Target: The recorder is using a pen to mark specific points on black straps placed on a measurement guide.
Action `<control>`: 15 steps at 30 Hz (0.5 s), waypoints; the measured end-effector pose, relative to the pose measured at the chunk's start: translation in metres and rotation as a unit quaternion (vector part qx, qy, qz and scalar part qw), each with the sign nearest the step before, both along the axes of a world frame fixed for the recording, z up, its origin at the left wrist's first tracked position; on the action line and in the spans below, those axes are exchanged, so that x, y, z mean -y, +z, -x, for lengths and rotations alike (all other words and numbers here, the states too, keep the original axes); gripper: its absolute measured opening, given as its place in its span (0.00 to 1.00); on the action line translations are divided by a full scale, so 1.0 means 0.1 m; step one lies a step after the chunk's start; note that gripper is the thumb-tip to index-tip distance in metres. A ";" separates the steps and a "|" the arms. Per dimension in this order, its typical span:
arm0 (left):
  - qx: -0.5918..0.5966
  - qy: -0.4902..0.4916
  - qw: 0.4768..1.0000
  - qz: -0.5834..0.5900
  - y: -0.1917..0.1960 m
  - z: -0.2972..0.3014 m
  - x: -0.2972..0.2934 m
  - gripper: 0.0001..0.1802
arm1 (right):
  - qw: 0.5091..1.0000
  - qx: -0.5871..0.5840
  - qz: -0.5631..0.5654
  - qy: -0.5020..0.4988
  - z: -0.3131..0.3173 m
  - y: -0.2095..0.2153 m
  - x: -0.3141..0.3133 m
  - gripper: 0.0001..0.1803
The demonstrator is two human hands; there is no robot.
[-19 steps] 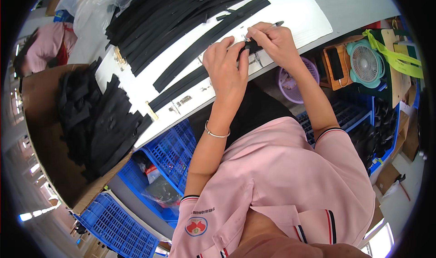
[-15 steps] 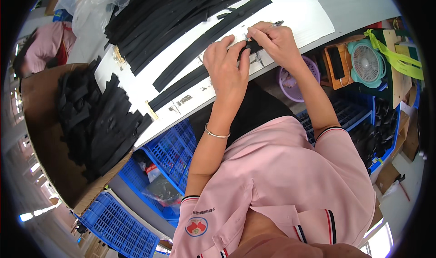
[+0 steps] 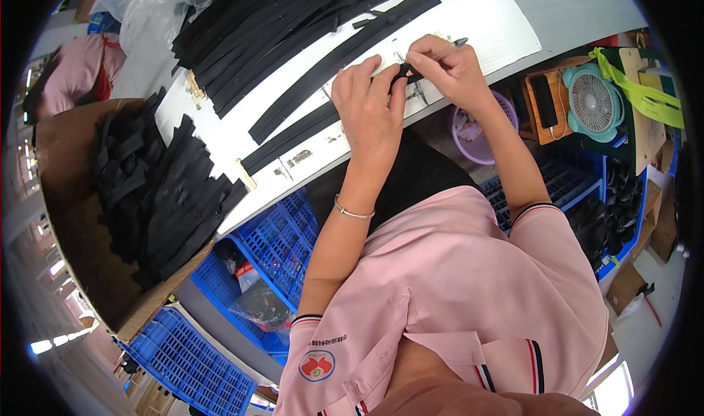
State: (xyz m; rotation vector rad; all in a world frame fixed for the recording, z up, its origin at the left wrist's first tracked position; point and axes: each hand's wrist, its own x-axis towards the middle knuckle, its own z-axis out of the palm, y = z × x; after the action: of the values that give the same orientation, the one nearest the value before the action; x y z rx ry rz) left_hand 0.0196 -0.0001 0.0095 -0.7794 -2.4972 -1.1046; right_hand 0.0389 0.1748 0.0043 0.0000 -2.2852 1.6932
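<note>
Left hand (image 3: 369, 108): lies palm down on the white table top (image 3: 484, 20), fingers curled narrow, fingertips pinching the end of a long flat black rubber-like strip (image 3: 293, 134) that runs from the hands toward the left along the near part of the table

Right hand (image 3: 447, 68): just right of the left hand and touching it at the fingertips, fingers closed on a slim dark pen-like tool (image 3: 456, 43) whose tip sticks out to the right; thumb and forefinger also meet at the same strip end

Second long black strip (image 3: 345, 57): lies loose on the table just beyond the hands, slanting from far right to near left, apart from the held strip

Heap of many black strips (image 3: 271, 20): far left part of the table, well apart from the hands

Brown cardboard box (image 3: 59, 196): left of the table, filled with short black strip pieces (image 3: 158, 189)

Blue plastic crates (image 3: 275, 244): below the table's near edge

Right of the table: lilac plastic basket (image 3: 473, 130), small teal desk fan (image 3: 594, 104)

Another person in a pink top (image 3: 77, 75): far left, hands not visible
</note>
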 end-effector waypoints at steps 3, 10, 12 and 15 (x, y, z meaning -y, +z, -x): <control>-0.001 0.001 1.000 0.002 0.00 0.00 0.00 0.11 | 0.997 -0.030 -0.068 0.038 -0.01 0.03 -0.04 0.11; -0.003 -0.002 1.000 0.001 -0.01 -0.01 0.00 0.11 | 0.996 -0.022 -0.072 0.037 0.00 0.06 -0.05 0.12; 0.000 -0.005 1.000 0.000 -0.01 0.00 -0.02 0.11 | 0.993 -0.029 -0.103 0.040 0.00 0.06 -0.08 0.12; 0.000 -0.007 1.000 -0.004 -0.01 0.01 -0.03 0.11 | 0.985 -0.021 -0.168 0.029 0.02 0.00 -0.09 0.13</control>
State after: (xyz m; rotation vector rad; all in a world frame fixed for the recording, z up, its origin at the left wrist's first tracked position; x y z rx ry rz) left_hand 0.0184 0.0026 0.0089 -0.7959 -2.4902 -1.1177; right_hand 0.0368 0.1838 0.0042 0.1727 -2.5307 1.2993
